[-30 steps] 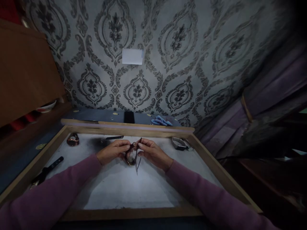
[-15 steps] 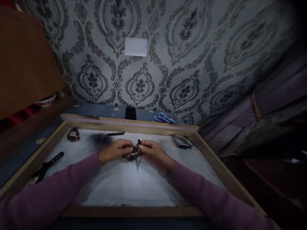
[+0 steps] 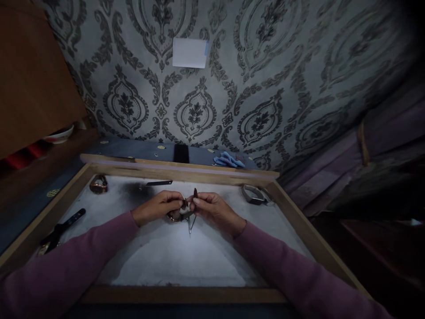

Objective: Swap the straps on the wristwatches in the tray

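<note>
Over the middle of a wood-framed tray (image 3: 186, 294), both hands are closed on the strap of a wristwatch (image 3: 174, 217). My left hand (image 3: 162, 206) pinches one side of the strap between thumb and fingers. Its other part is pinched by my right hand (image 3: 214, 210), and a dark strap tip (image 3: 195, 193) sticks up above those fingers. The watch case hangs beneath my left fingers, partly hidden. Just below my right fingertips, a thin metal pair of tweezers (image 3: 190, 227) points down toward the white tray floor; what holds it is unclear.
A rose-gold watch (image 3: 98, 184) sits at the back left, a dark-strapped watch (image 3: 63, 228) nearer the left side. A flat dark strip (image 3: 159, 183) lies at the back. Another watch (image 3: 254, 195) rests back right. Beyond the rim are a black phone-like slab (image 3: 181, 153) and blue cloth (image 3: 229, 159).
The view has tilted slightly. A small gap has opened between my fingertips, and the dark strap tip in my right hand stands a little higher. Both hands keep their grip on the watch strap.
</note>
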`<state>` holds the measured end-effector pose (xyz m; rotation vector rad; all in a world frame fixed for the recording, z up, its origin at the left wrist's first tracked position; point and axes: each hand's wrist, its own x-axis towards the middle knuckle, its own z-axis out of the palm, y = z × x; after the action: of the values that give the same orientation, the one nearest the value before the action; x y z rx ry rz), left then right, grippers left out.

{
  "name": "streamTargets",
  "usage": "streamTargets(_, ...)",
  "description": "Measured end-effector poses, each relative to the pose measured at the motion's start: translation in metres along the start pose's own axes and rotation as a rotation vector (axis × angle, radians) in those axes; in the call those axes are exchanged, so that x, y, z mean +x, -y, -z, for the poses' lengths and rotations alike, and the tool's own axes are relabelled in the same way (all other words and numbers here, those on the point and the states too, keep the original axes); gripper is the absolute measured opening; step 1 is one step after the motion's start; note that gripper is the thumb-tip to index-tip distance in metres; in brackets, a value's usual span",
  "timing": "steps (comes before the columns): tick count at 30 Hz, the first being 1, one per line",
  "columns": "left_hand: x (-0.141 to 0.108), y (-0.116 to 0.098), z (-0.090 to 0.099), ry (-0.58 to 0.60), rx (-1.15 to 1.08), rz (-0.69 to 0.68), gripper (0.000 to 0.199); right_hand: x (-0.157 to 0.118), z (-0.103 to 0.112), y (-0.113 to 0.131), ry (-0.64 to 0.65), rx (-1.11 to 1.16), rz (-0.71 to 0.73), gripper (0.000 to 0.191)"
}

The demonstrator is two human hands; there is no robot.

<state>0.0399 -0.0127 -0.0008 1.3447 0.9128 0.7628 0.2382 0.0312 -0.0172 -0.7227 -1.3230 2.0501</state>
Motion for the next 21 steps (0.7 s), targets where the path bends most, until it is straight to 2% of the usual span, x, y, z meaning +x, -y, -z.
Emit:
streamTargets(9,-0.0011,-0.0024,0.0005,-0.061,-0.019,0.058,0.023,-0.0034,0.0007,0.0057,0.038,-0.130,0.050,0.030)
streamTargets(21,0.0009,-0.0010,0.0001,-0.095,-0.027,0.063,0.017,-0.0025,0.0023,0.0042,0.057,-0.144,0.003,0.033)
